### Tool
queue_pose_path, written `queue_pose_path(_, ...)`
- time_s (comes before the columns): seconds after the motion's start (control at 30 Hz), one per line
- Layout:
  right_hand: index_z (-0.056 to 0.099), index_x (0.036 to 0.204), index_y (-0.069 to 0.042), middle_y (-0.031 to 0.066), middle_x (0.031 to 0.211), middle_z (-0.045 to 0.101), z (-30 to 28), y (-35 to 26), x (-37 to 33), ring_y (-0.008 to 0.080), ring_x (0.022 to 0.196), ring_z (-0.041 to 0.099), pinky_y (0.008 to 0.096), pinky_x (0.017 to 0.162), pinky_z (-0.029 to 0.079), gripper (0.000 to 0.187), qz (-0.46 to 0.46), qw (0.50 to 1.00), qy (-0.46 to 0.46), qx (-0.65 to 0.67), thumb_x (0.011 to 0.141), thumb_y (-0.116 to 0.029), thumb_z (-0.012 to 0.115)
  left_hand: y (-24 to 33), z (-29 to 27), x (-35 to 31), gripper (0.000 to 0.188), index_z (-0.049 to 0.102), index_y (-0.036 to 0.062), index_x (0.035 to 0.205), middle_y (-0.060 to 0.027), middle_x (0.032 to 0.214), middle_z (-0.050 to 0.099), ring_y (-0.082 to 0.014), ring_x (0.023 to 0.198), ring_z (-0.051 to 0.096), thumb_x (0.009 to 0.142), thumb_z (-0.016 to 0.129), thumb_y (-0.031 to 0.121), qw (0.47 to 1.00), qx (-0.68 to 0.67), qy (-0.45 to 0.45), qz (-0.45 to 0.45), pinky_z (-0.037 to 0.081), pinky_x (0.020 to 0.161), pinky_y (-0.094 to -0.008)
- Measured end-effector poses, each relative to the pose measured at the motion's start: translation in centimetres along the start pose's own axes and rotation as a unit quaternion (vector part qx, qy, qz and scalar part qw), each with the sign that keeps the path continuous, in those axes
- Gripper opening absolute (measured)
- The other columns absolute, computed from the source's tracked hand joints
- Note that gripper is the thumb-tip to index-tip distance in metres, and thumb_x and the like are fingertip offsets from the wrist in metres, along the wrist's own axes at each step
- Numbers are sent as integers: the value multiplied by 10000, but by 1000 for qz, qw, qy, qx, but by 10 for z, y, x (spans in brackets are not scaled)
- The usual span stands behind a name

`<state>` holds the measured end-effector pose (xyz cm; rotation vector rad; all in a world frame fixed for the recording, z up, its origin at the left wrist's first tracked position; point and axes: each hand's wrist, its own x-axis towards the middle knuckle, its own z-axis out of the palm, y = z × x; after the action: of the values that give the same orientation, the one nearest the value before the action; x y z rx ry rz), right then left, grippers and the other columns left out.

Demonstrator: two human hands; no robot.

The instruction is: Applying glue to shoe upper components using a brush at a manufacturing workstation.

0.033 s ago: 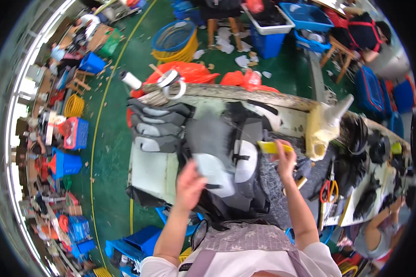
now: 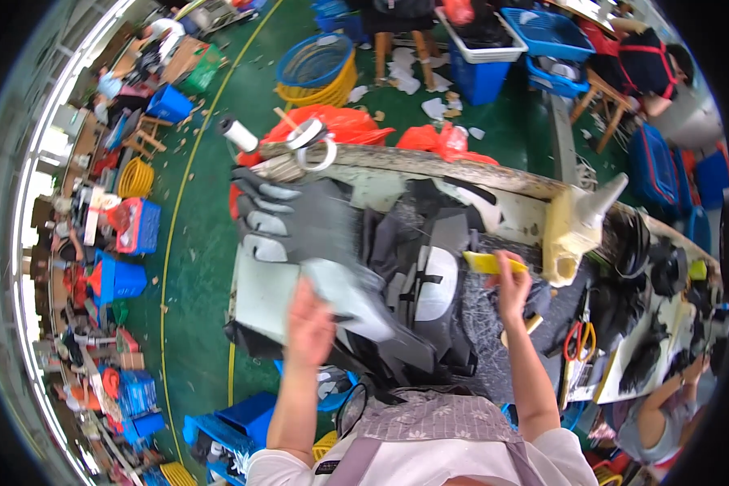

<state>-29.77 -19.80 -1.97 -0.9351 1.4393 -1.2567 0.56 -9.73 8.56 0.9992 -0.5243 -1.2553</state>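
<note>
A blurred grey-and-white piece (image 2: pixel 344 285) is over the bench (image 2: pixel 259 304), held at its edge by the left hand (image 2: pixel 309 328). The right hand (image 2: pixel 513 292) pinches a yellow strip (image 2: pixel 481 262). Scissors (image 2: pixel 580 326) with orange handles lie to its right

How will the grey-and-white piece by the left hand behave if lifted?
The grey-and-white piece would probably bend: it looks thin. Likely light for its breadth: just the left hand seems to handle it. Unlikely to roll: broad and flat.
</note>
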Motion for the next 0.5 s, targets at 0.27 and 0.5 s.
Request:
queue_pose_path(0.27, 585, 919, -13, 22, 599, 549, -66, -6, -17, 78, 468, 494, 198, 460, 392, 215, -13, 988, 132, 83, 883, -224, 579, 39, -259, 96, 484, 361, 30, 1299, -106, 1166, 525, -211, 1029, 543, 829, 444, -51, 967, -40, 229, 105, 455, 888, -330)
queue_pose_path(0.5, 579, 880, -26, -10, 661, 525, -125, -19, -10, 57, 577, 473, 198, 522, 364, 181, -129, 952, 258, -101, 876, -207, 587, -21, -315, 116, 312, 549, 3, 995, -118, 995, 557, -221, 905, 520, 809, 549, 253, 849, 298, 408, 156, 409, 799, -382)
